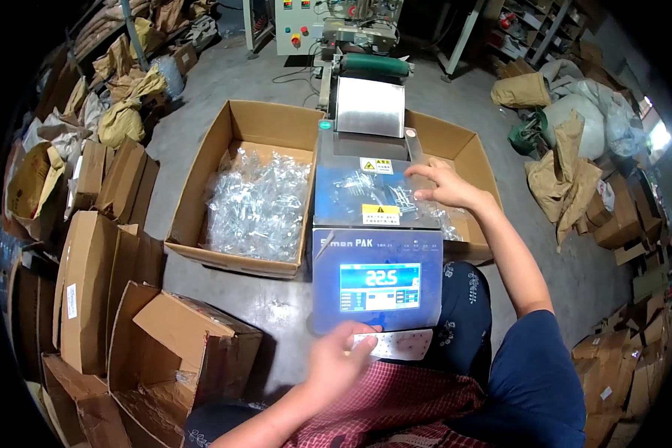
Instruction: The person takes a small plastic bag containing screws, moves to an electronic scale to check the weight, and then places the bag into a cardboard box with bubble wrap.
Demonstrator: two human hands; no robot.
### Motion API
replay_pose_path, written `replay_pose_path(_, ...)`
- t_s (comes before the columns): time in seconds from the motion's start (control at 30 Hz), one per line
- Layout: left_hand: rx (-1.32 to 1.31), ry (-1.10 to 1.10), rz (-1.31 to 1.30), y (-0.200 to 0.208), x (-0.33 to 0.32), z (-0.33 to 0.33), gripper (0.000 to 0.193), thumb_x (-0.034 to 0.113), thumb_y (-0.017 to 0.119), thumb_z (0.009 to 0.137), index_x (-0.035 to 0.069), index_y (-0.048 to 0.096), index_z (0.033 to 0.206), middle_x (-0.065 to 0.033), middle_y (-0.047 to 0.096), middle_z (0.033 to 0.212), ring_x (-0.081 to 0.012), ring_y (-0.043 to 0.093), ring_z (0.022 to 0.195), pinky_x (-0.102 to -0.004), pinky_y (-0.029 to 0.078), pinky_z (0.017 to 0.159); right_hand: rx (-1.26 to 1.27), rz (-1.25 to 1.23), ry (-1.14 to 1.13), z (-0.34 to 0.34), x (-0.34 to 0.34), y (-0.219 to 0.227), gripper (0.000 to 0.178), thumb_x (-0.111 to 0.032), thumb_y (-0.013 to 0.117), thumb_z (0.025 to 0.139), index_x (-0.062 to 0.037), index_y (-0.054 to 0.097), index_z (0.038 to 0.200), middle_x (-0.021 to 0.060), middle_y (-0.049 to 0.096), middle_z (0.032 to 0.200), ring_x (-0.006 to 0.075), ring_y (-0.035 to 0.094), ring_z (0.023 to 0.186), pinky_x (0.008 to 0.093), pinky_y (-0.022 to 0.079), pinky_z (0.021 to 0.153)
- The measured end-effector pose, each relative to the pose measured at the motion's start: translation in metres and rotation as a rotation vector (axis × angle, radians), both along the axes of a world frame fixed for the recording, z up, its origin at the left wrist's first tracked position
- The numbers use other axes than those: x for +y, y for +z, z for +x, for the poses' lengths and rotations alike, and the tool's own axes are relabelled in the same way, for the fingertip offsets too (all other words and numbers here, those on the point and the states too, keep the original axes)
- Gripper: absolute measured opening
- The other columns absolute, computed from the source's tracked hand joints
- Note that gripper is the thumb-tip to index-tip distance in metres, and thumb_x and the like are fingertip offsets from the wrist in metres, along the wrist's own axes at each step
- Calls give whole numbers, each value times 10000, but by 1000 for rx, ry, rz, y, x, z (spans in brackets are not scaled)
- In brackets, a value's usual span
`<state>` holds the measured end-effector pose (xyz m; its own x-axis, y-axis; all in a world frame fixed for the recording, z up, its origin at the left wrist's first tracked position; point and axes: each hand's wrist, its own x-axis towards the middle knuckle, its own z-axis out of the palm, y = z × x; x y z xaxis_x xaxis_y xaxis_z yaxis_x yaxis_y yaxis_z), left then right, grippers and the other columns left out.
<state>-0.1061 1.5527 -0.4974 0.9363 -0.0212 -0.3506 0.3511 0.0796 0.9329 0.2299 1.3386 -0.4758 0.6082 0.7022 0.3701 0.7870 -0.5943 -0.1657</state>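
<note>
A blue-fronted bagging machine with a lit screen [381,287] stands in front of me. On its sloping upper face lies a clear plastic bag of metal screws [399,196], beside two yellow warning labels. My right hand [449,184] is over the machine's right side, its fingers apart and pointing at the bag, with nothing visible in them. Below the screen, my left hand [343,360] is closed at the left end of a white plate with dark dots [396,345], thumb over its edge. The fingers beneath the plate are hidden.
Left of the machine, an open carton [194,201] holds many clear bags of screws [257,209]. Another open carton [463,145] stands at its right, partly covered by my arm. A roll of film [369,104] sits behind. Empty cartons [179,336] crowd the lower left; sacks [567,164] lie right.
</note>
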Motion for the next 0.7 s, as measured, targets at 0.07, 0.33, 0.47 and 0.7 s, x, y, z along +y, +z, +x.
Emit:
replay_pose_path(0.07, 32, 9, -17, -1, 3, -1, 114, 73, 633, 953, -7, 641, 1034, -103, 721, 1054, -81, 638, 891, -236, 524, 791, 122, -132, 66, 1, 2, 6, 258, -210, 756, 806, -33, 612, 929, 93, 639, 858, 274, 652, 915, 414, 512, 807)
replay_pose_path(0.33, -132, -40, 233, -20, -1, -4, 119, 103, 663, 941, 22, 646, 1028, -25, 681, 854, -64, 593, 749, -240, 487, 631, 1191, 230, 173, -83, 94, 100, 177, -154, 663, 945, -17, 582, 1021, 57, 643, 883, 156, 661, 906, 249, 543, 629)
replay_pose_path(0.47, -201, 56, 221, -14, 2, -4, 136, 124, 661, 947, 35, 645, 1049, -28, 672, 846, -71, 594, 745, -245, 489, 636, 1249, 439, 833, -151, 179, 121, 485, -110, 650, 945, -9, 462, 1381, 117, 594, 1243, 208, 594, 1184, 331, 526, 973)
replay_pose_path(0.7, -158, 314, -191, 19, 47, 11, 168, 124, 625, 978, -7, 608, 1082, -25, 676, 864, -64, 603, 770, -225, 492, 679, 851, 138, 563, -141, 144, 96, 300, -85, 635, 894, -16, 540, 1170, 95, 644, 1039, 190, 651, 998, 354, 531, 884)
